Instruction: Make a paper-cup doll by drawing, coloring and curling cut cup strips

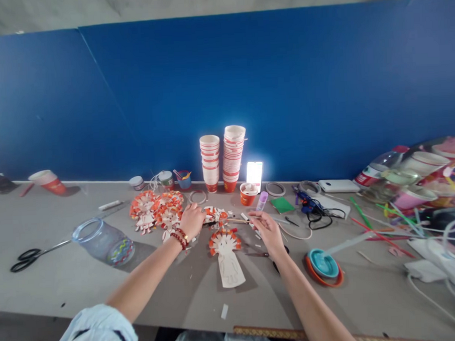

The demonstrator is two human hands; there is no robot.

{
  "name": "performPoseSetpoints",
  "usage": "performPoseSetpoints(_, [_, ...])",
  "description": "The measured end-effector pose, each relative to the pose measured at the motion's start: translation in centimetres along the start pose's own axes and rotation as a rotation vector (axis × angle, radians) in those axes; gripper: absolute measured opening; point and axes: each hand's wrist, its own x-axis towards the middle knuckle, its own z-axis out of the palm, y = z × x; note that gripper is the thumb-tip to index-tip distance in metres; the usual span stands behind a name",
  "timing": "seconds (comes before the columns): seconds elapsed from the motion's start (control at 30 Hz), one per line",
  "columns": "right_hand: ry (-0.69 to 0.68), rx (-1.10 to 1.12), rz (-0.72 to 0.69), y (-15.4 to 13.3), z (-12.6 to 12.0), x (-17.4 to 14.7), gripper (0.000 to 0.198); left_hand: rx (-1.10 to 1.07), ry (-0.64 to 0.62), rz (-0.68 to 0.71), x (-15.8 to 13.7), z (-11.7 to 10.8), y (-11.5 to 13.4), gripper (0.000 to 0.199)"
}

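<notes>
My left hand (192, 221), with a beaded bracelet at the wrist, is closed beside a pile of orange-and-white cut paper-cup pieces (157, 208). Its fingertips lie by a dark slim tip, and I cannot make out what they hold. Across from it, my right hand (266, 228) pinches the end of a thin wooden stick (237, 221) that points toward the left hand. More orange and white paper scraps (216, 214) lie between the hands. Just below them is a flat white paper figure (230, 268) with an orange-tipped fringe and pencil lines.
Two stacks of paper cups (210, 163) and a lit phone (254, 174) stand behind. A clear jar (102, 241) and black-handled scissors (30, 258) lie left. Right are teal and orange lids (322, 263), a glue stick (262, 200), cables (312, 207) and cluttered cups and bottles.
</notes>
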Motion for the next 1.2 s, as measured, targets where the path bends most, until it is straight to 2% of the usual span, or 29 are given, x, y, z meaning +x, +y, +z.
performPoseSetpoints(0.33, [0.006,-0.006,-0.006,-0.1,0.0,0.0,0.043,-0.06,0.008,-0.009,-0.2,0.1,-0.5,0.026])
performPoseSetpoints(0.57, [0.012,-0.022,-0.015,-0.4,-0.1,-0.1,0.047,-0.253,0.059,-0.087,-0.1,-0.3,-0.5,0.022])
performPoseSetpoints(0.73, [0.024,-0.012,-0.009,-0.8,-0.2,-0.3,0.042,-0.514,0.138,-0.247,-0.6,-0.6,-1.0,0.019])
performPoseSetpoints(0.83, [0.046,-0.006,-0.016,-1.2,-0.4,-0.3,0.039,-0.749,0.166,-0.324,-1.1,-0.3,-0.7,0.03])
performPoseSetpoints(1.03, [0.095,0.002,-0.068,-2.8,-2.0,-0.4,0.034,-1.23,0.211,-0.343,-2.2,0.4,1.0,0.049])
performPoseSetpoints(1.2, [0.125,-0.06,-0.114,-3.5,-3.9,-1.7,0.032,-1.461,0.249,-0.354,-2.6,0.0,1.9,0.048])
